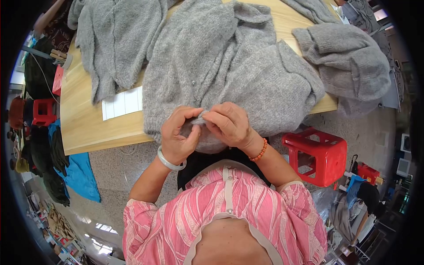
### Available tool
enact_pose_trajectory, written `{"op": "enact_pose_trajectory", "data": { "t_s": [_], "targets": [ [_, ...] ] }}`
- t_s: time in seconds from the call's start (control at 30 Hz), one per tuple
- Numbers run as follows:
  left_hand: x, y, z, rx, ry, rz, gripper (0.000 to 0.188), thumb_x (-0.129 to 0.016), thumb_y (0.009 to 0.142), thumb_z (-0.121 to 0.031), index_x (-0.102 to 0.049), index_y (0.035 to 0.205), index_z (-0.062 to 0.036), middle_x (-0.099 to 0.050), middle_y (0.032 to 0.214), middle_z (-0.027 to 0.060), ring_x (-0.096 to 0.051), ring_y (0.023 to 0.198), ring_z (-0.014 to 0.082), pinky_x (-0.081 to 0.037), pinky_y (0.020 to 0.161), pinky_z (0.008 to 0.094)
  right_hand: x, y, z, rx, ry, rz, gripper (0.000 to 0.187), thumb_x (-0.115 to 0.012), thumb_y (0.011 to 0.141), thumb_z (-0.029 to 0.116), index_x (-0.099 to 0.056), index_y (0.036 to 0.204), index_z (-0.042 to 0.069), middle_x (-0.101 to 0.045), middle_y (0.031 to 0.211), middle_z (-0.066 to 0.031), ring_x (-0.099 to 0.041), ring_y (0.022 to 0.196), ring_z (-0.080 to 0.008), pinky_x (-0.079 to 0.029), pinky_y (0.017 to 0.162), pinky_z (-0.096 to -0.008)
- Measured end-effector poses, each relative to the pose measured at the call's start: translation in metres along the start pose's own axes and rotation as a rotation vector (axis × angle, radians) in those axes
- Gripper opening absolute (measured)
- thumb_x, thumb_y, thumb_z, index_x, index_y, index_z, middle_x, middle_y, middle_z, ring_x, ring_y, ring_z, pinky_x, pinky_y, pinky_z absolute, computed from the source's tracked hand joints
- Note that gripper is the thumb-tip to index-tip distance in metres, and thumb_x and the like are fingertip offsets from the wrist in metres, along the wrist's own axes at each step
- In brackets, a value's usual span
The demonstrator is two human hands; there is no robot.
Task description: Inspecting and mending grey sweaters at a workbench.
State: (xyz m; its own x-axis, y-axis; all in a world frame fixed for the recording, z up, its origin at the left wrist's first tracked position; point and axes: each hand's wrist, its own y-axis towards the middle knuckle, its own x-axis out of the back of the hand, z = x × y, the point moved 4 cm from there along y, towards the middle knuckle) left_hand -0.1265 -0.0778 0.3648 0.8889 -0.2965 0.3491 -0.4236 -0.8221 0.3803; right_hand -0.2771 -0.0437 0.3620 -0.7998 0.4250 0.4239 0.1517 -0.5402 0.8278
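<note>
Head view shows our left hand (176, 134) and right hand (227, 123) both pinched shut on the hem of the grey cardigan (229, 75) at six o'clock on the table (84, 128), its upper buttons apparently unfastened, so most work remains.

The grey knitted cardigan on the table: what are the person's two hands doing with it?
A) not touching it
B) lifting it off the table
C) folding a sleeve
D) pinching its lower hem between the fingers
D: the left hand and right hand both pinch the lower hem of the grey cardigan, which lies on the wooden table.
</note>
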Motion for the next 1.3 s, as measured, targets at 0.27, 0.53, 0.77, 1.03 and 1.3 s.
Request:
{"op": "enact_pose_trajectory", "data": {
  "t_s": [0.27,0.53,0.77,1.03,1.3],
  "targets": [
    [-0.004,-0.002,0.01,0.007,0.016,0.004,0.029,-0.06,0.066,0.006,-0.061,0.094,0.0008,-0.061,0.087,0.0137,-0.06,0.077,0.0251,-0.048,0.071,0.0296,-0.004,-0.004,0.001,-0.012,-0.003,0.031,0.036,-0.07,0.064,-0.003,-0.061,0.098,0.002,-0.059,0.083,-0.0083,-0.058,0.064,-0.0221,-0.048,0.052,-0.0314],
    [-0.002,-0.003,0.001,-0.289,0.178,-0.059,0.036,-0.058,0.057,0.005,-0.062,0.092,-0.0019,-0.058,0.083,0.0132,-0.058,0.069,0.0283,-0.047,0.062,0.0336,0.0,-0.007,0.006,-0.022,0.042,-0.006,0.033,-0.07,0.067,0.0,-0.061,0.099,0.003,-0.059,0.088,-0.0096,-0.058,0.064,-0.0227,-0.047,0.052,-0.0312],
    [-0.003,-0.007,-0.001,-0.185,0.136,0.033,0.033,-0.06,0.056,0.003,-0.059,0.088,-0.0024,-0.056,0.079,0.0112,-0.055,0.065,0.0288,-0.043,0.056,0.0352,-0.001,-0.012,0.01,-0.052,0.024,0.007,0.032,-0.071,0.068,0.001,-0.061,0.098,0.004,-0.059,0.089,-0.0095,-0.059,0.066,-0.0226,-0.048,0.053,-0.0308],
    [-0.003,-0.005,-0.005,-0.189,0.155,0.118,0.03,-0.066,0.056,0.001,-0.057,0.084,-0.0019,-0.056,0.079,0.0107,-0.055,0.066,0.0285,-0.043,0.058,0.0367,0.0,-0.013,0.01,-0.124,0.032,-0.008,0.031,-0.071,0.068,0.0,-0.06,0.096,0.003,-0.062,0.09,-0.0101,-0.064,0.074,-0.0235,-0.053,0.058,-0.0309],
    [-0.005,-0.006,-0.012,-0.316,0.324,0.05,0.034,-0.068,0.056,0.001,-0.06,0.089,-0.0026,-0.058,0.081,0.0096,-0.057,0.069,0.0274,-0.044,0.059,0.0366,0.003,-0.019,0.006,-0.101,0.036,-0.016,0.033,-0.07,0.067,-0.003,-0.06,0.098,0.003,-0.061,0.09,-0.01,-0.063,0.073,-0.023,-0.052,0.057,-0.0303]
  ]
}}
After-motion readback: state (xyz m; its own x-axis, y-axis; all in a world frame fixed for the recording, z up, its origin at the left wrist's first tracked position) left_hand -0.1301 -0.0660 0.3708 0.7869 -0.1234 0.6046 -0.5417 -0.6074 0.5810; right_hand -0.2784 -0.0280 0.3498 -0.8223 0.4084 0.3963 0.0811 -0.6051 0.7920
